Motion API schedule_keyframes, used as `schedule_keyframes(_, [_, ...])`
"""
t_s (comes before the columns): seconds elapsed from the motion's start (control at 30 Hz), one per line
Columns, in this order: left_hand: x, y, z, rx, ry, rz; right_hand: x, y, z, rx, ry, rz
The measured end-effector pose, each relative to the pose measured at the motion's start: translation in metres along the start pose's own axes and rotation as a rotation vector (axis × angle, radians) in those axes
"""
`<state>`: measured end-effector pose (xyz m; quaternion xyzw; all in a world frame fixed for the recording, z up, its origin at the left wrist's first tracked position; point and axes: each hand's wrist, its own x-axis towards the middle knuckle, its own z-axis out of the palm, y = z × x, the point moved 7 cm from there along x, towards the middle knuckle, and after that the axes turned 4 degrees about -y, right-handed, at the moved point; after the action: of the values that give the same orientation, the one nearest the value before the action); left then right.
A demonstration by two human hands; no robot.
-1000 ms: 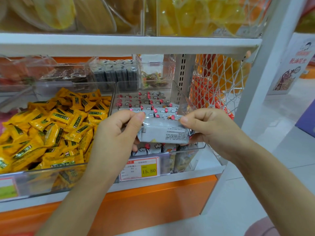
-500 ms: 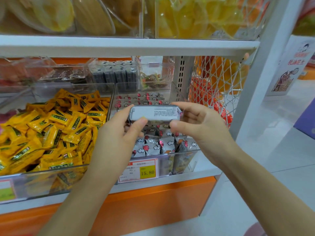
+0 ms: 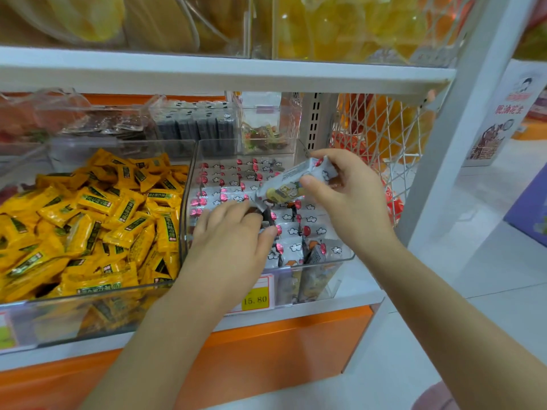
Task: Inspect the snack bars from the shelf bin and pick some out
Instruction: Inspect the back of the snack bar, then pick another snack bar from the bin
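Note:
A clear shelf bin (image 3: 340,258) holds several white snack bars (image 3: 228,180) printed with clouds and red marks. My right hand (image 3: 352,205) is above the bin's right half, pinching one snack bar (image 3: 291,182) that tilts up to the right with its printed side showing. My left hand (image 3: 233,244) is lower, down inside the bin, palm down. Its fingers and thumb are curled around the end of another bar (image 3: 265,216) lying among the rest. That hand hides part of this bar.
Left of it is a bin of yellow wrapped candies (image 3: 88,220). A price tag (image 3: 257,298) reading 15.80 is on the bin front. Smaller clear bins (image 3: 266,128) stand behind, a white shelf board (image 3: 207,74) overhead, and a white mesh basket (image 3: 384,134) and upright post (image 3: 444,137) at the right.
Both hands were holding one bar and turning it. Now my left hand has let go and dropped into the bin, while my right hand keeps the bar, tilted.

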<state>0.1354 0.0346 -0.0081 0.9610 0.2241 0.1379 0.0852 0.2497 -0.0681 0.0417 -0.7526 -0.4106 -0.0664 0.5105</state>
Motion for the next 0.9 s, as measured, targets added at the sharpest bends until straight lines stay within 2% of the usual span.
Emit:
schedule_keyframes(0.1, [-0.003,-0.001,0.001,-0.001,-0.019,-0.004,0.012,-0.008,0.012,-0.059,-0.096,-0.039])
schedule_keyframes(0.33, [-0.009,-0.002,0.000,-0.035,-0.012,0.001,0.035,-0.019,0.053,-0.421,-0.397,-0.173])
schedule_keyframes(0.43, [-0.011,-0.001,-0.006,-0.021,0.017,0.009,0.035,-0.015,0.077,-0.486,-0.493,-0.195])
schedule_keyframes(0.53, [-0.016,0.001,-0.023,0.083,0.144,0.052,0.032,-0.008,0.088,-0.487,-0.557,-0.197])
schedule_keyframes(0.6, [-0.018,0.000,-0.032,0.171,0.221,0.061,0.029,-0.004,0.094,-0.581,-0.611,-0.239])
schedule_keyframes(0.67, [-0.017,-0.006,-0.033,0.212,0.181,0.002,0.028,-0.003,0.097,-0.680,-0.657,-0.290])
schedule_keyframes(0.8, [-0.015,-0.015,-0.023,0.298,0.108,-0.060,0.035,-0.010,0.096,-0.621,-0.717,-0.292])
schedule_keyframes(0.9, [-0.015,-0.015,-0.024,0.284,0.119,-0.061,0.048,-0.012,0.086,-0.442,-0.615,-0.204])
